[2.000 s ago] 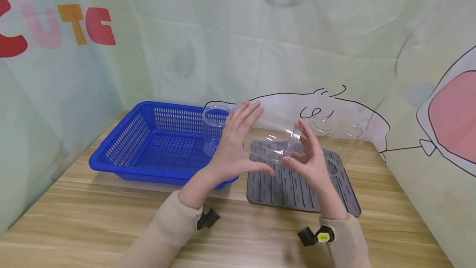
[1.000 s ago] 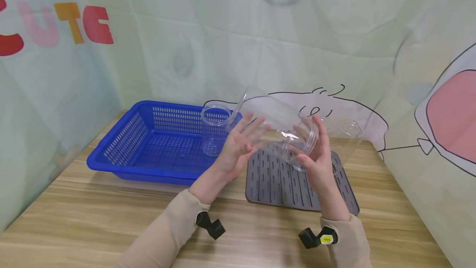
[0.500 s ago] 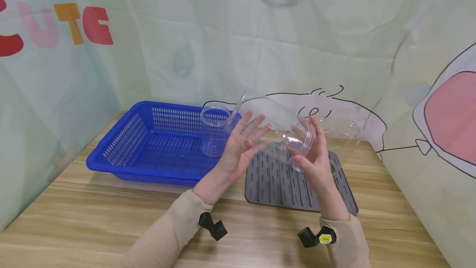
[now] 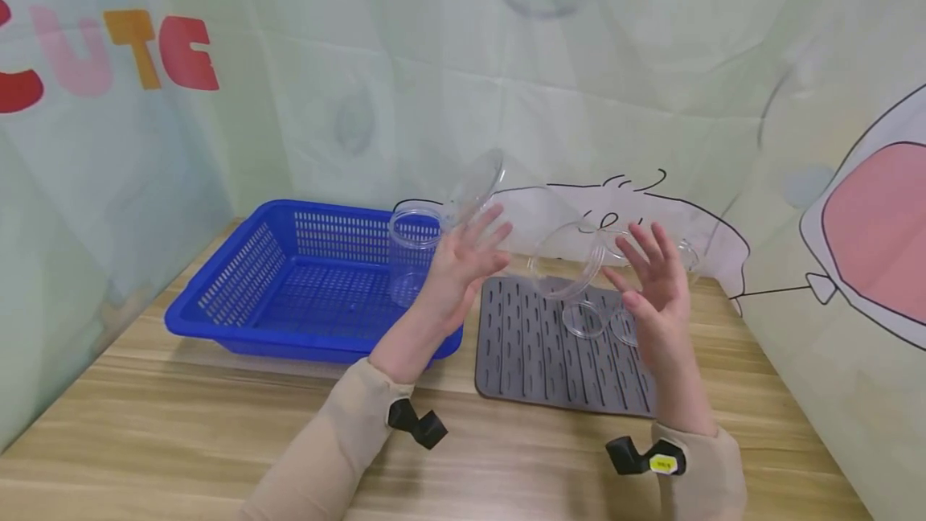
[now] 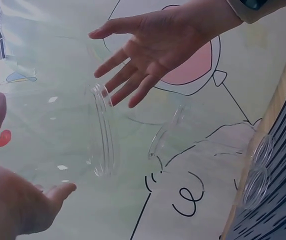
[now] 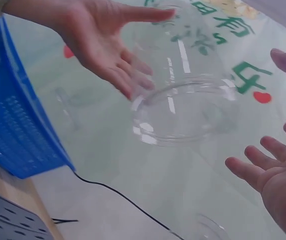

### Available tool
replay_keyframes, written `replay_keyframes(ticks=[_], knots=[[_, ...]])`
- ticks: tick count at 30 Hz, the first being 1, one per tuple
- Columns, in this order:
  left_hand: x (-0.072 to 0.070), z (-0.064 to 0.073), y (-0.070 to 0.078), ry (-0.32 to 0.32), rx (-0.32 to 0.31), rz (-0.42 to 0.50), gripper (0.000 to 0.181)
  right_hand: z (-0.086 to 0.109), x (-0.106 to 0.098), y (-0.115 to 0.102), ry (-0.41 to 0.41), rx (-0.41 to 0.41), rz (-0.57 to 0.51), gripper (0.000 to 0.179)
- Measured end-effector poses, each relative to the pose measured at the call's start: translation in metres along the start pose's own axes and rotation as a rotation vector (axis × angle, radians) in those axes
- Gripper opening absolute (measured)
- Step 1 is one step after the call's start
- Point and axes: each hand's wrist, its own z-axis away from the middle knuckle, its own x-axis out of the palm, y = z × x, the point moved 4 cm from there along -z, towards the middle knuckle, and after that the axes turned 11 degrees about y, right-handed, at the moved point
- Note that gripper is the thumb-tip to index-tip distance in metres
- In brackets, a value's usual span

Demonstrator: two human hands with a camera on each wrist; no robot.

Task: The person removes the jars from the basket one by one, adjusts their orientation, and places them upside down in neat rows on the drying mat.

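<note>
My left hand (image 4: 456,268) holds a large clear plastic jar (image 6: 183,95) in the air, thumb on one side and fingers on the other, as the right wrist view shows. The jar is tilted, its ringed rim toward the right over the grey mat (image 4: 524,352). My right hand (image 4: 661,288) is apart from the rim, fingers spread and palm turned toward the jar. A second clear jar (image 4: 415,264) stands upright in the right end of the blue basket (image 4: 304,340). Clear jars (image 4: 584,318) also stand on the mat, partly hidden behind the right hand.
The basket sits at the left of the wooden table (image 4: 217,432), with the ridged mat to its right. A printed cloth (image 4: 347,63) hangs behind the table and along both sides.
My right hand has let go of the jar's rim and moved right with its fingers opening. The jar has turned and stays in my left hand.
</note>
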Motion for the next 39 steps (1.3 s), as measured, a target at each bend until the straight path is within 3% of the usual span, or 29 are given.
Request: replay_keyframes(ticks=[2, 7, 13, 19, 25, 31, 39], knots=[[0.002, -0.002, 0.002, 0.033, -0.01, -0.053, 0.089, -0.002, -0.008, -0.008, 0.029, -0.028, -0.004, 0.063], [0.008, -0.012, 0.005, 0.105, -0.026, -0.217, 0.096, -0.006, -0.037, -0.026, 0.146, -0.067, 0.0, 0.048], [0.016, -0.026, -0.002, 0.118, -0.033, -0.396, 0.102, -0.007, -0.078, -0.038, 0.3, -0.102, -0.047, 0.036], [0.023, -0.034, -0.021, 0.122, -0.044, -0.563, 0.108, -0.003, -0.112, -0.036, 0.521, -0.02, 0.008, 0.027], [0.027, -0.041, -0.039, 0.162, -0.105, -0.623, 0.111, 0.005, -0.142, -0.025, 0.693, 0.146, 0.122, 0.023], [0.025, -0.043, -0.055, 0.249, -0.163, -0.673, 0.114, 0.018, -0.172, -0.002, 0.711, 0.309, 0.14, 0.026], [0.02, -0.048, -0.071, 0.331, -0.18, -0.685, 0.113, 0.036, -0.2, 0.034, 0.598, 0.525, 0.167, 0.033]])
